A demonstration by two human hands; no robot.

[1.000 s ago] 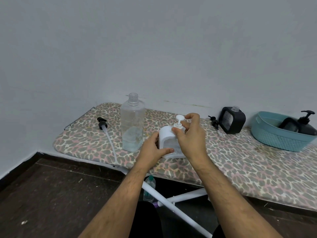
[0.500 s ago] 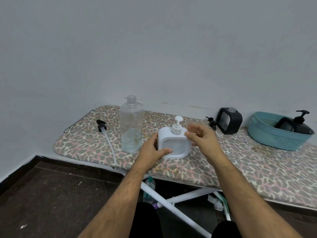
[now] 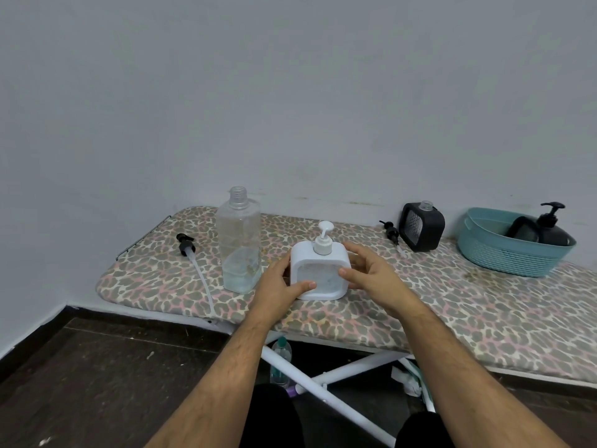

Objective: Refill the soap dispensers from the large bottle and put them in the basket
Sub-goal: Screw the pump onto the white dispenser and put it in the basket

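A white square soap dispenser (image 3: 319, 273) with its white pump screwed on stands on the leopard-print ironing board (image 3: 452, 305). My left hand (image 3: 281, 286) grips its left side, thumb across the front. My right hand (image 3: 368, 273) holds its right side, thumb on the front edge. The large clear bottle (image 3: 239, 244), uncapped and holding a little liquid, stands just to the left. A black square dispenser (image 3: 421, 226) without its pump stands further right. The teal basket (image 3: 513, 250) at far right holds another black dispenser (image 3: 546, 229) with its pump on.
A black pump with a long tube (image 3: 193, 263) lies left of the large bottle. A small black pump (image 3: 391, 232) lies beside the black dispenser. The wall runs close behind the board. White board legs and a small bottle (image 3: 280, 360) are underneath.
My right hand left the white pump head and came down onto the dispenser's right side. The left hand kept its hold on the left side.
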